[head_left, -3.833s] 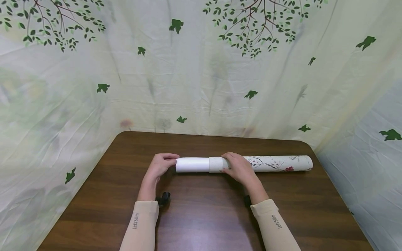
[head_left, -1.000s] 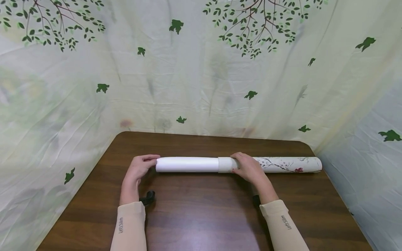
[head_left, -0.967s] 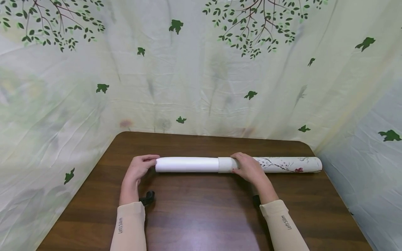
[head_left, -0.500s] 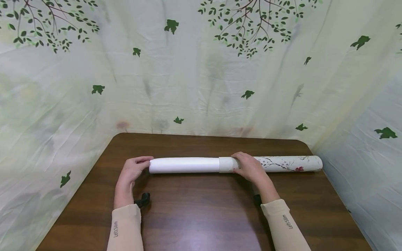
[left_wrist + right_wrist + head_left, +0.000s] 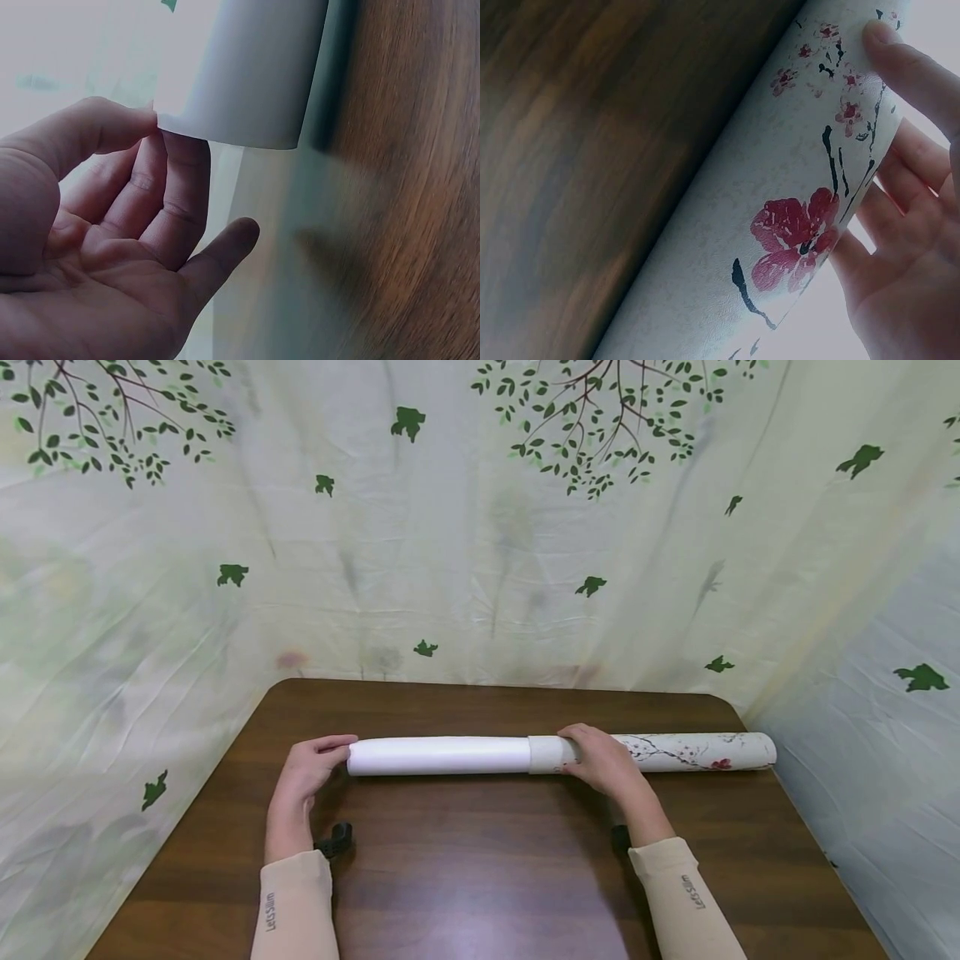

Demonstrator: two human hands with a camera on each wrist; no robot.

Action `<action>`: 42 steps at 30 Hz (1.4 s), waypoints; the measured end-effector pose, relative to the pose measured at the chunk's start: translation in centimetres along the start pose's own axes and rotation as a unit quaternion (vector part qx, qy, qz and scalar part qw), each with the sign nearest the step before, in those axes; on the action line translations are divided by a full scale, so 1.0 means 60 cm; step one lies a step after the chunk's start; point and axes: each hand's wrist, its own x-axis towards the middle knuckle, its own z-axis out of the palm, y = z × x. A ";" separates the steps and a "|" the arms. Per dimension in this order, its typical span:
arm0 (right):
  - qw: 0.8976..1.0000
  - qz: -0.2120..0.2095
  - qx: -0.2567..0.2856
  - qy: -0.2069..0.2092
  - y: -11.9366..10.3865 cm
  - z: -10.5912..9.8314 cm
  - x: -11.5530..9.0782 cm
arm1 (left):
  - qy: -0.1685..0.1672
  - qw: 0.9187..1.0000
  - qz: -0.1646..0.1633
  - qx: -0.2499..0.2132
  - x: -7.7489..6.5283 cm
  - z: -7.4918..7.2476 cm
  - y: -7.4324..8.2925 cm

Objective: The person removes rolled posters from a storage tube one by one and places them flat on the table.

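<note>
A long white tube lies sideways across the table in the head view. Its plain inner tube (image 5: 438, 756) sticks out to the left of a wider outer tube (image 5: 693, 753) printed with dark branches and red blossoms. My left hand (image 5: 307, 770) pinches the rim at the inner tube's left end. In the left wrist view the thumb (image 5: 124, 124) and fingertips hold that edge, and the little finger stands away. My right hand (image 5: 606, 764) grips the outer tube near its left end, thumb on the near side. The right wrist view shows the blossom print (image 5: 795, 236) beside my palm.
A brown wooden table (image 5: 480, 860) with rounded far corners bears the tubes. Behind it hangs a pale curtain (image 5: 480, 543) with printed leaves and branches. The outer tube's right end reaches the table's right edge.
My left hand has moved left with the inner tube, so much more plain white shows. My right hand and the outer tube have shifted slightly right.
</note>
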 end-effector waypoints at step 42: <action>1.000 0.008 0.002 0.007 0.021 -0.005 -0.007 | 0.135 0.986 -0.054 -0.083 0.000 -0.032 -0.017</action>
